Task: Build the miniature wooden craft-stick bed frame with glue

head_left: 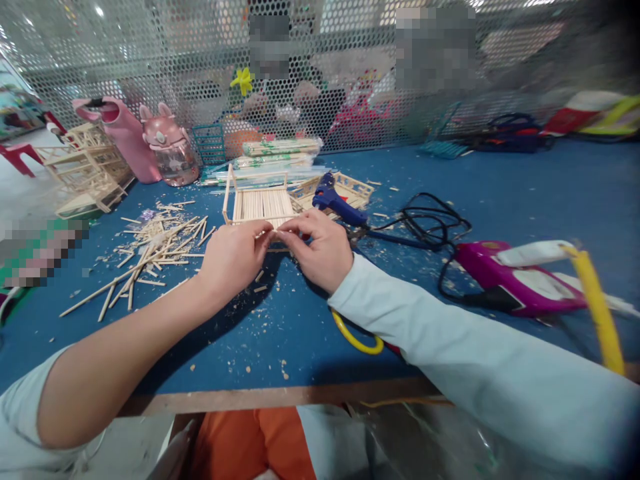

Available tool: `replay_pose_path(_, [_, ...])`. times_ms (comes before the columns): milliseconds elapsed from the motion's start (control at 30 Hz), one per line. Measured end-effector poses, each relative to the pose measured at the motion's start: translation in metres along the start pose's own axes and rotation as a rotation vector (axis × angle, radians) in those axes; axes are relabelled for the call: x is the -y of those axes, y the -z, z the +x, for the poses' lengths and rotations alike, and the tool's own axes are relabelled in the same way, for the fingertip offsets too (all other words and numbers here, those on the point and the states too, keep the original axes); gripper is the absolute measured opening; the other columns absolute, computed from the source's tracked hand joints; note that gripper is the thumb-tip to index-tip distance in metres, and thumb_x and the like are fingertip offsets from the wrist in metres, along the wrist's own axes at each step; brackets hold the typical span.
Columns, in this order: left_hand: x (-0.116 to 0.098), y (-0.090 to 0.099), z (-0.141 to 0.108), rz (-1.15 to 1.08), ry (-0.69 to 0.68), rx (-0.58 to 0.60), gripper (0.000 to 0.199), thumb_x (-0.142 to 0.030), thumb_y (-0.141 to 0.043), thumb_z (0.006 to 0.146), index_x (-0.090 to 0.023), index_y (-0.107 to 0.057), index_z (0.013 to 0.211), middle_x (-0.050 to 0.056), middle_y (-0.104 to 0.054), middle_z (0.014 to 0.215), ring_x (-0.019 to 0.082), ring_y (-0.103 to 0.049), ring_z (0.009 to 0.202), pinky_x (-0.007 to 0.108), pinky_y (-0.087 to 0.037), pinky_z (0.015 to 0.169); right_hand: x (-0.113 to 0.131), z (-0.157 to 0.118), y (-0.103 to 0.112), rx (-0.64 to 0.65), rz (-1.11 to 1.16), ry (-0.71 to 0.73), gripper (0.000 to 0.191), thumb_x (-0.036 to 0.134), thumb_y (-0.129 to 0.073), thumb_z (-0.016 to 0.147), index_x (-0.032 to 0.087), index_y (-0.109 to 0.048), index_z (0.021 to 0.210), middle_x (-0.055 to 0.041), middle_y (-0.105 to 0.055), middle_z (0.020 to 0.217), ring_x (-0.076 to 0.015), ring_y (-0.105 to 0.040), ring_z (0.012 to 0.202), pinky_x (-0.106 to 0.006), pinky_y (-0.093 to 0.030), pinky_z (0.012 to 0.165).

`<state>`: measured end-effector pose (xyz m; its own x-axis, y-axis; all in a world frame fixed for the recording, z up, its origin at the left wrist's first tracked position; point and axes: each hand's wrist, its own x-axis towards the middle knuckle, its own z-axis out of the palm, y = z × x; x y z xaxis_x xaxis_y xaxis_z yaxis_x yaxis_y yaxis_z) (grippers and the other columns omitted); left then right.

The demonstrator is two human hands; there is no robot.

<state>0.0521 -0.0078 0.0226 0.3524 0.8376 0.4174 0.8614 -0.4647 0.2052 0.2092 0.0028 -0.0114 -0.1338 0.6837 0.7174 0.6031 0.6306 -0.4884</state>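
My left hand [235, 255] and my right hand [321, 248] meet fingertip to fingertip at the near edge of a small wooden stick model [263, 203]. It has a slatted floor of pale sticks, with thin posts rising at its corners. Both hands are closed in a pinch on its front edge; the exact spot under the fingertips is hidden. Just behind my right hand lies a blue glue gun [337, 199], resting by a second flat stick frame [356, 190]. Left of my left hand is a loose pile of thin wooden sticks [150, 257].
Wrapped stick bundles [280, 160] lie near the perforated metal screen [210, 60]. A pink bottle [127, 140], a clear-bodied cup [173, 150] and a stick structure [85, 167] stand left. Rightward are a black cable [430, 223], a magenta tool [520, 280] and a yellow handle [357, 337].
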Motion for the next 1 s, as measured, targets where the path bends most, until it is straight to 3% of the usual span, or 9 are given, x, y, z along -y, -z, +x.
replay_pose_path(200, [-0.001,0.000,0.000,-0.017,-0.014,-0.016,0.028,-0.029,-0.045,0.088,-0.018,-0.071,0.088,0.008,-0.073,0.076,0.018,-0.064,0.066,0.027,-0.041,0.059,-0.001,-0.001,0.003,0.023,-0.051,0.032,0.013,0.025,-0.059,0.081,0.021,-0.071,0.079,-0.0028,-0.060,0.074,-0.0153,-0.056,0.071,-0.031,-0.045,0.068])
replay_pose_path(467, [-0.001,-0.001,-0.003,-0.013,0.009,-0.005,0.031,-0.026,-0.044,0.086,-0.017,-0.070,0.100,0.011,-0.074,0.085,0.021,-0.067,0.071,0.031,-0.047,0.065,-0.001,-0.002,0.007,0.002,-0.108,0.112,0.022,0.016,-0.052,0.078,0.016,-0.073,0.084,-0.0070,-0.064,0.078,-0.0179,-0.059,0.075,-0.033,-0.047,0.069])
replay_pose_path(633, [-0.004,0.008,-0.014,0.009,0.007,-0.033,0.032,-0.024,-0.045,0.083,-0.015,-0.067,0.106,0.008,-0.072,0.070,0.019,-0.064,0.061,0.030,-0.045,0.059,-0.003,-0.003,0.007,0.002,-0.120,0.126,0.029,0.010,-0.046,0.076,0.018,-0.072,0.087,-0.0066,-0.063,0.079,-0.0184,-0.059,0.077,-0.034,-0.047,0.070])
replay_pose_path(867, [0.023,0.024,-0.034,-0.258,0.076,-0.250,0.021,-0.034,-0.050,0.085,-0.018,-0.058,0.074,-0.004,-0.052,0.052,0.008,-0.044,0.045,0.022,-0.037,0.049,0.014,0.005,0.026,-0.135,-0.086,0.127,0.025,0.014,-0.052,0.071,0.019,-0.059,0.095,-0.0076,-0.059,0.092,-0.0202,-0.057,0.087,-0.036,-0.046,0.077])
replay_pose_path(933, [0.035,0.019,-0.035,-0.368,0.136,-0.319,0.018,-0.033,-0.050,0.085,-0.019,-0.054,0.074,-0.004,-0.048,0.054,0.008,-0.042,0.046,0.022,-0.037,0.048,0.019,0.020,0.034,-0.038,-0.094,0.115,0.033,0.019,-0.057,0.070,0.018,-0.056,0.102,-0.0082,-0.060,0.096,-0.0209,-0.057,0.088,-0.037,-0.045,0.079])
replay_pose_path(1000, [0.043,0.010,-0.034,-0.516,0.189,-0.392,0.012,-0.031,-0.052,0.084,-0.019,-0.051,0.081,-0.003,-0.049,0.063,0.009,-0.044,0.053,0.022,-0.038,0.050,0.022,0.038,0.039,0.210,-0.103,0.079,0.039,0.027,-0.062,0.068,0.017,-0.057,0.105,-0.0072,-0.062,0.095,-0.0208,-0.058,0.086,-0.037,-0.045,0.078])
